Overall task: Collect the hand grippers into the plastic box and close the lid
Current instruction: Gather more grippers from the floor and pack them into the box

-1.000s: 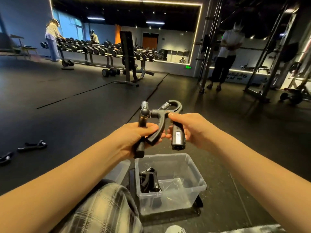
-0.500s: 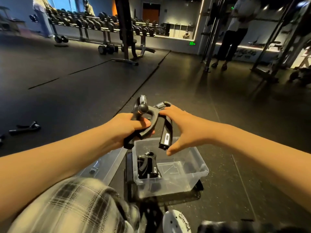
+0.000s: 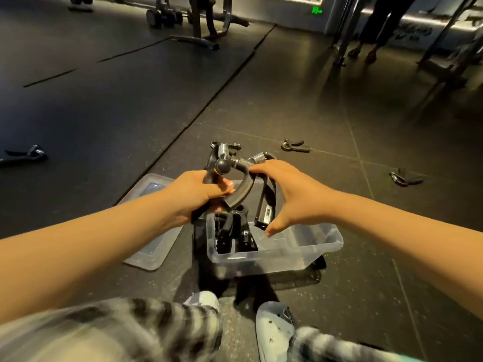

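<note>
Head view: I am in the collecting step, with the load directly above the box (image 3: 277, 254), a clear tub standing on the floor just ahead of my shoes. The left grip (image 3: 198, 197) is wrapped tight round both handles of one gripper (image 3: 222, 165), thumb across the front. A second gripper (image 3: 264, 212) hangs against the first, its labelled handle pointing down into the box opening. The right grip (image 3: 290, 197) lies over the spring end of that second gripper with its thumb spread clear below. Its fingers are hidden behind the tool, so I cannot tell whether they curl round it or only rest on it. More grippers (image 3: 230, 231) already lie in the left end of the box. The lid (image 3: 149, 246) lies flat on the floor, touching or just beside the left wall. Three loose grippers remain on the floor: one (image 3: 295, 147) beyond the box, one (image 3: 405, 177) to the right, one (image 3: 24, 155) far left. Next move, as I judge it: lower both tools into the free right end and release each in turn, as the pair may be hooked together. Then fetch the three strays before fitting the lid.
</note>
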